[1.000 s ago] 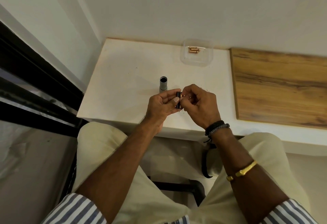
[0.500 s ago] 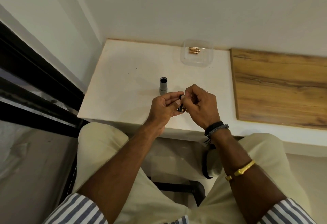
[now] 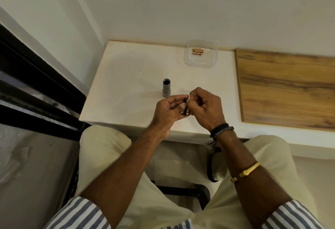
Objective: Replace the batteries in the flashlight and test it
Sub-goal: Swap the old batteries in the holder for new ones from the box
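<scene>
Flashlight parts were split between hands and table: nearest, the left hand (image 3: 170, 110) and right hand (image 3: 205, 107) were both closed on a small black cylindrical battery holder with copper-coloured cells (image 3: 186, 111), held just above the white table's (image 3: 126, 76) front edge. Just beyond the left hand stood the grey tubular flashlight body (image 3: 166, 87), upright with its open end up. Farthest, by the wall, a clear plastic container (image 3: 200, 54) held loose copper-coloured batteries (image 3: 198, 51).
</scene>
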{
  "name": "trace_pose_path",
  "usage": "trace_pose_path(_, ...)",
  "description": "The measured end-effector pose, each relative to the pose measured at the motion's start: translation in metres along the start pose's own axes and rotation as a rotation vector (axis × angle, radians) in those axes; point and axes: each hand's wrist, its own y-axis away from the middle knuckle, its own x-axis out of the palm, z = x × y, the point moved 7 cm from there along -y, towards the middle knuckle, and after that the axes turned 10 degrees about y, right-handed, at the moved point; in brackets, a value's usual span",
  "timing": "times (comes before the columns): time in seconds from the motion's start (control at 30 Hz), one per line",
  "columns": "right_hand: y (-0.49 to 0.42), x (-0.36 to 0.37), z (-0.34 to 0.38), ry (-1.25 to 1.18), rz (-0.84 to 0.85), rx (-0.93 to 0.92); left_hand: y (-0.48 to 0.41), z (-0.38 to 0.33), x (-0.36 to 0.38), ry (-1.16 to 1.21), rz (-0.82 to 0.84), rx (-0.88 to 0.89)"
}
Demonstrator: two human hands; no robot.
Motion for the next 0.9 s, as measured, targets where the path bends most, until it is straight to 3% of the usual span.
trace_pose_path(0.37,0.006,0.000,0.008,-0.085,-0.046,0.014,-0.004,-0.008,-0.006,0.062,-0.032,0.007)
trace_pose_path(0.73,0.004,0.002,0.010,-0.027,-0.003,-0.009,-0.002,-0.009,-0.006,-0.023,-0.031,0.022)
trace_pose_path(0.9,0.004,-0.001,0.015,0.018,-0.064,-0.040,-0.001,-0.009,-0.003,-0.055,-0.029,0.045)
